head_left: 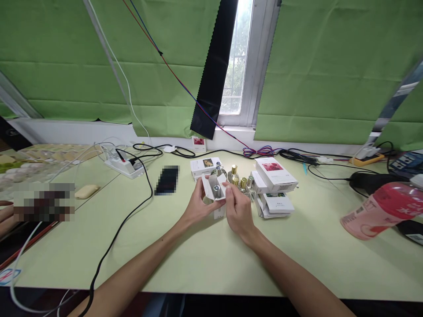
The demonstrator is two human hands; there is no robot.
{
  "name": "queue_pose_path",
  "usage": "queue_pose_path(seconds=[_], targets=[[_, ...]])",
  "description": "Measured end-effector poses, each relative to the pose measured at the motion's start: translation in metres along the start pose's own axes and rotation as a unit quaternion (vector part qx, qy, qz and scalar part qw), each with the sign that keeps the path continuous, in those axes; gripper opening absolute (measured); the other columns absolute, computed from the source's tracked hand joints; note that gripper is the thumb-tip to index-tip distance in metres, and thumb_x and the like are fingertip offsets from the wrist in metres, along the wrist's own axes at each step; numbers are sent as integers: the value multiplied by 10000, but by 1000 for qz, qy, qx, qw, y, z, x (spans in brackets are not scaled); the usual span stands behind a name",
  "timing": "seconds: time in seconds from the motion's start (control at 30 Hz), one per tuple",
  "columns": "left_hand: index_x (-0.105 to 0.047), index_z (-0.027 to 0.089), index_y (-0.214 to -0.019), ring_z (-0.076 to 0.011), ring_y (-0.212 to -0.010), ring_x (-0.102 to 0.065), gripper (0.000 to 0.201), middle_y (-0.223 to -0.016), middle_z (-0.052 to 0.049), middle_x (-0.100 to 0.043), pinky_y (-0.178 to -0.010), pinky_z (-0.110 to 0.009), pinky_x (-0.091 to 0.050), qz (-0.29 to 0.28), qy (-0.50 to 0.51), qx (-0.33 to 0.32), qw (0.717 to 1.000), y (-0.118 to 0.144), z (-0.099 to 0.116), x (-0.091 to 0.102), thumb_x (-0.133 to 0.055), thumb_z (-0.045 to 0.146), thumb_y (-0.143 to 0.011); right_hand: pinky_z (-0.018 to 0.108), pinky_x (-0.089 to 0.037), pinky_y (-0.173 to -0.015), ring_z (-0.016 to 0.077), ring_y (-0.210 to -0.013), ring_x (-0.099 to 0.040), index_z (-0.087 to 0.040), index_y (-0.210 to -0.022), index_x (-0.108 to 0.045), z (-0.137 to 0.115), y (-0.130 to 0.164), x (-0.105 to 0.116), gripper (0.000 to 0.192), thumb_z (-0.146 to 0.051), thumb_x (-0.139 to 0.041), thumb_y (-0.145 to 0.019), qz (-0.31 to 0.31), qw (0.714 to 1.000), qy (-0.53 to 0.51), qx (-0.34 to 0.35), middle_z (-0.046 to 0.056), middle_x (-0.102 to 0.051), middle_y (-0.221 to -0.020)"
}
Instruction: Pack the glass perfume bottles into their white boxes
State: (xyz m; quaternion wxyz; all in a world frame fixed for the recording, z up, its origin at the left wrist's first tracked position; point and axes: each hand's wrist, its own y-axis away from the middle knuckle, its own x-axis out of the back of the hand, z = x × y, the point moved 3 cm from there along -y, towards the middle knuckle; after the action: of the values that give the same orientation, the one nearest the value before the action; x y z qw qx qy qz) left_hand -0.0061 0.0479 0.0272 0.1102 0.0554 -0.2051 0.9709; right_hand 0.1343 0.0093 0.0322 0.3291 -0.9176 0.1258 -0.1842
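Note:
An opened white carton (218, 213) is held upright over the table, with my left hand (197, 207) wrapped round its side and underside. Inside it stands a bottle, its silver cap (217, 189) showing through the open top. My right hand (239, 213) is closed at the carton's right top edge, thumb and forefinger pinching a flap. Just beyond the carton stand several small glass bottles with gold caps (234, 170) and silver caps. To their right, white boxes (275, 174) lie in a stack, the top one with a red flower picture.
Another white box (205, 165) lies behind my left hand. A phone (167, 179), blurred out, lies left, near a power strip (124, 165) and black cable (150, 176). A pink drink bottle (380, 211) lies at the right. At far left is another person's blurred-out hand (6, 216).

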Motion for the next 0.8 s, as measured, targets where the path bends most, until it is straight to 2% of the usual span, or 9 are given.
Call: queue_pose_path(seconds=[0.6,0.8], targets=[[-479,286,-1261,-242,-1156,-634,626,-1240,-59,-625,-996,-389,-521,17,-15,-1,1000,1,1,-1,-843,366,-757,342,-571,-836,252,-1074,-723,-114,-1282,-643,1,1,-1,456,-369,-334,-1067,-16,1000,2,-8,152,-739,-1209],[-484,285,-1265,-246,-1147,-632,617,-1242,-64,-622,-987,-400,-524,18,-20,-3,1000,1,1,-1,-834,376,-765,361,-573,-887,248,-1089,-723,-132,-1329,-625,2,1,-2,456,-377,-346,-1064,-22,1000,4,-12,140,-730,-1248]])
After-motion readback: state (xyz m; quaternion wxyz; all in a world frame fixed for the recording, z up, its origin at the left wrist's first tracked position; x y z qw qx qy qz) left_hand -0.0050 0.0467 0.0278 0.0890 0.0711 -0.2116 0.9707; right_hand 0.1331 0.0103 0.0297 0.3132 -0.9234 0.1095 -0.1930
